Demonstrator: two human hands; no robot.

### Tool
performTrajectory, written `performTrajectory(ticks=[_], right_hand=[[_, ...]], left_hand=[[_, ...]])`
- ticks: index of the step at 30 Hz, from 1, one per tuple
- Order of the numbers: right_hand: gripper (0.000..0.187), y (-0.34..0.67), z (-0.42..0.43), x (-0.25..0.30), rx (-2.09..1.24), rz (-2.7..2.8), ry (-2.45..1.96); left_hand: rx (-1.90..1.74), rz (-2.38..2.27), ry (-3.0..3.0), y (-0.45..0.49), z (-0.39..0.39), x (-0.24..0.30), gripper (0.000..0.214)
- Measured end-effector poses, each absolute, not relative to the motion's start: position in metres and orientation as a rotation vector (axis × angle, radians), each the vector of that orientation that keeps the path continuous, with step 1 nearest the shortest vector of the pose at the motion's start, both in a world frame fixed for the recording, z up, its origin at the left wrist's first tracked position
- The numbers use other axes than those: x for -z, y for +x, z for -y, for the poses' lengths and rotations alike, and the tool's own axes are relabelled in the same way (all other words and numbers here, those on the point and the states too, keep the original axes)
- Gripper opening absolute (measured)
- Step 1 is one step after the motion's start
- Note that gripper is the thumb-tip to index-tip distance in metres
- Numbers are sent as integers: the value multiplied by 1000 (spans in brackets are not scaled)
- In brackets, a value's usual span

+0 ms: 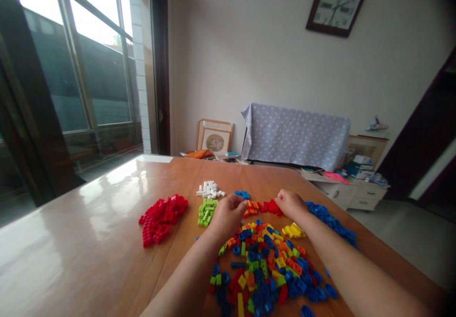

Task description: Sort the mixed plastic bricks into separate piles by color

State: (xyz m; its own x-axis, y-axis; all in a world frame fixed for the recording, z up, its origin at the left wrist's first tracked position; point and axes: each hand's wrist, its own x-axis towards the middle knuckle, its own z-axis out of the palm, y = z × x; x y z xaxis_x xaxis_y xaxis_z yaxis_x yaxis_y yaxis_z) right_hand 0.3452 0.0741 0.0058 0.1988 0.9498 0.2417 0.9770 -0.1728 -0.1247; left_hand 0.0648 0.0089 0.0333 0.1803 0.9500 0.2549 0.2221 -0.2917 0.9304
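Note:
My left hand (230,213) hovers between the light-green brick pile (207,212) and the orange bricks (251,208). Its thumb and fingers are pinched together; whatever they hold is hidden. At the right end of a small group of red bricks (272,207) is my right hand (292,205), fingers curled closed, touching or very near them. I cannot make out anything between those fingers. Below both hands spreads a mixed heap of toy building bricks (263,263) in blue, red, green, yellow and orange. Yellow bricks (293,230) lie together under my right wrist.
On the wooden table (107,241), a large red pile (163,218) sits left and a blue pile (331,222) right, partly behind my right forearm. White bricks (210,189) and small blue bricks (242,194) lie farther back. Beyond the table stands a cloth-covered object (297,134).

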Motion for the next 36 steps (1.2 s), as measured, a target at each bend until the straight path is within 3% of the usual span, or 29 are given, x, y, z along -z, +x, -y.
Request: performTrajectory(ticks=[14,27,36], right_hand=[[60,308,-85,-2,-233,2386,-2028],[49,326,-96,-10,-212,2416,-1993],[68,344,-97,-10,-206,2381,-2064]], left_hand=[[-1167,-1141,1673,63,-16,-27,22],[-1179,-1140,1712,63,-21,-21,22],[-1162,-1144,1732,64,-21,-18,21]])
